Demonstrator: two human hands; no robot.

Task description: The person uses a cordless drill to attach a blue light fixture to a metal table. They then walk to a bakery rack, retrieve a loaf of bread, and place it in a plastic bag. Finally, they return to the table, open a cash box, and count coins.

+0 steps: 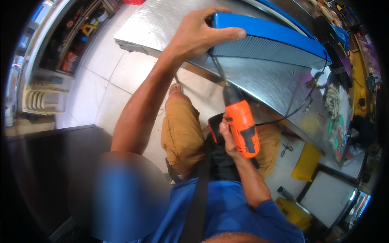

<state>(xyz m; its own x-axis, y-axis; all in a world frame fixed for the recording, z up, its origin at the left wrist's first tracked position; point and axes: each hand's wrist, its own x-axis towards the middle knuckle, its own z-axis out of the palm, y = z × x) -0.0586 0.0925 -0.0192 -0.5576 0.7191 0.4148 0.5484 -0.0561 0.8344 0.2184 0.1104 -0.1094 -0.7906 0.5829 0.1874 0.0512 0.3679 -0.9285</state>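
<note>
A long blue housing with a ribbed grey side stands on the metal worktable. My left hand is closed over its left end, the thumb lying along the front and the other fingers partly hidden behind. Below, my right hand grips an orange and black power drill, fingers wrapped round its handle. The drill points up and away from me. Its long bit reaches the lower edge of the housing near the left end; whether the tip is inside the material I cannot tell.
A black cable runs across the tabletop from the housing's right end. Pliers and a grey rag lie at the right. Scissors rest on the floor. Stacked plastic chairs stand left.
</note>
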